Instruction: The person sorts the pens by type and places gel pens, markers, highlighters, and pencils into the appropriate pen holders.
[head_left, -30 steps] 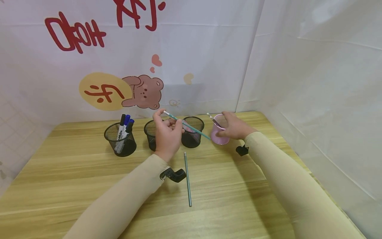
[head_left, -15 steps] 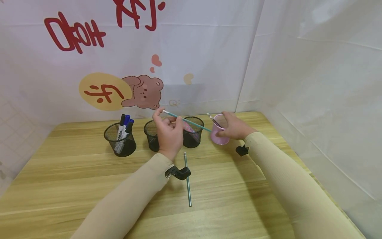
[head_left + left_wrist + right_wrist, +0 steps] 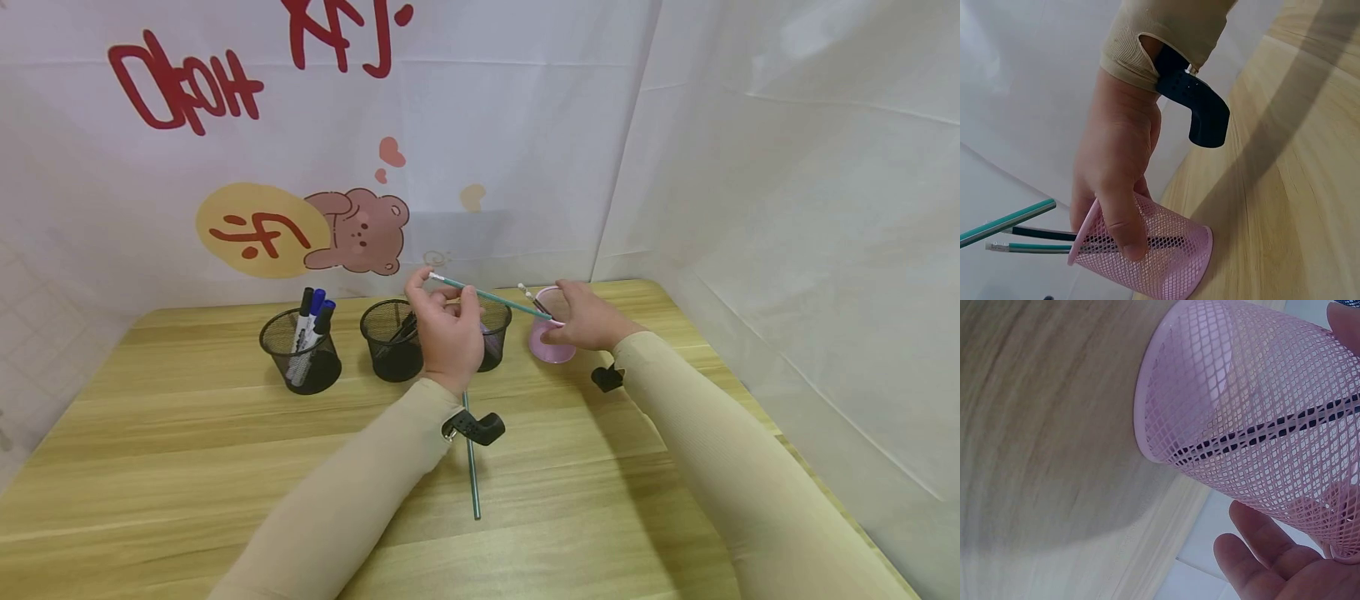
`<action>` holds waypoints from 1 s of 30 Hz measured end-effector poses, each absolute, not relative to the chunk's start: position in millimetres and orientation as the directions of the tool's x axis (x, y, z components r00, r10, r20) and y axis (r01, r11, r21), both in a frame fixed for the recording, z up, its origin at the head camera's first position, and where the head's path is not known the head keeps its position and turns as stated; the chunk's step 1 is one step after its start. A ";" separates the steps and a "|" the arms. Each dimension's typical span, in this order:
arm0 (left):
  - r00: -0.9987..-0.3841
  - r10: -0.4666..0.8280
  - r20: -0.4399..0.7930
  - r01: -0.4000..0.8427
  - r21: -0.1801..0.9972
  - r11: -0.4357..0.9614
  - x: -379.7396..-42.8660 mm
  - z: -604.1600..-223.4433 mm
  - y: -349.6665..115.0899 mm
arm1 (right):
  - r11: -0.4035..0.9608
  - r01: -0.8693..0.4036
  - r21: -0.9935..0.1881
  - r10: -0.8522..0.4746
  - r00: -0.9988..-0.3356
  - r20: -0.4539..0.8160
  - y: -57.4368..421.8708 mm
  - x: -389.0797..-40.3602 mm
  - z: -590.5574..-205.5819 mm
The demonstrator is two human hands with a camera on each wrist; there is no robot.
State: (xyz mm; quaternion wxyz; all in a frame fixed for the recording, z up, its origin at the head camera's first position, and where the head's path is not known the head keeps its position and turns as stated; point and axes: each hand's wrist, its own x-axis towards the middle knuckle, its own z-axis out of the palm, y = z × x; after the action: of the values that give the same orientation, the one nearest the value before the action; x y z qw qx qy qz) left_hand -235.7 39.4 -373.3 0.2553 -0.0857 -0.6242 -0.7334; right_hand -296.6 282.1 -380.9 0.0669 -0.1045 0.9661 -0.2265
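Note:
My left hand point(image 3: 450, 337) pinches a green pencil point(image 3: 495, 297), slanted with its white-tipped end up by the fingers. The pencil's lower end lies close to the rim of a pink mesh pen cup point(image 3: 551, 348). In the left wrist view that end of the pencil point(image 3: 1010, 222) is apart from the rim. Gripping the cup at its upper part is my right hand point(image 3: 592, 321), thumb and fingers round it. Two pencils point(image 3: 1038, 248) lean inside the cup and stick out of its mouth. Fingertips point(image 3: 1260, 537) of the right hand show beside the mesh in the right wrist view.
Another green pencil point(image 3: 473, 479) lies on the wooden table point(image 3: 570, 517), partly under the left wrist. Black mesh cups stand in a row: one with markers point(image 3: 307, 367), one with dark items point(image 3: 396, 358), one point(image 3: 493, 342) partly hidden by my left hand. White curtains point(image 3: 787, 250) border the table.
My left hand has moved right and slightly up with the green pencil, bringing its lower end to the pink cup's rim. The right hand and the cup have stayed in place.

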 end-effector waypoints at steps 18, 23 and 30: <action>-0.798 -0.287 0.530 0.514 0.847 0.136 -243.8 -382.1 57.0 | 0.885 -0.160 -0.437 -0.221 -0.971 -0.094 279.8 -296.9 -378.0; -0.790 -0.254 0.558 0.512 0.828 0.228 -245.4 -384.8 58.7 | 0.886 -0.163 -0.434 -0.223 -0.971 -0.091 280.6 -297.3 -378.8; -0.791 -0.216 0.573 0.515 0.813 0.271 -247.9 -385.5 61.5 | 0.887 -0.160 -0.433 -0.221 -0.971 -0.094 283.1 -298.2 -381.1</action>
State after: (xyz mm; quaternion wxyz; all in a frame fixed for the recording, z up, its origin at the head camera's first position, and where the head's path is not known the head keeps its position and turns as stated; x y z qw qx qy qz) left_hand -247.9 61.5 -385.5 0.3072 -0.1017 -0.7357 -0.5950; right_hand -298.2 283.1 -381.1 0.0702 -0.0982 0.9688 -0.2164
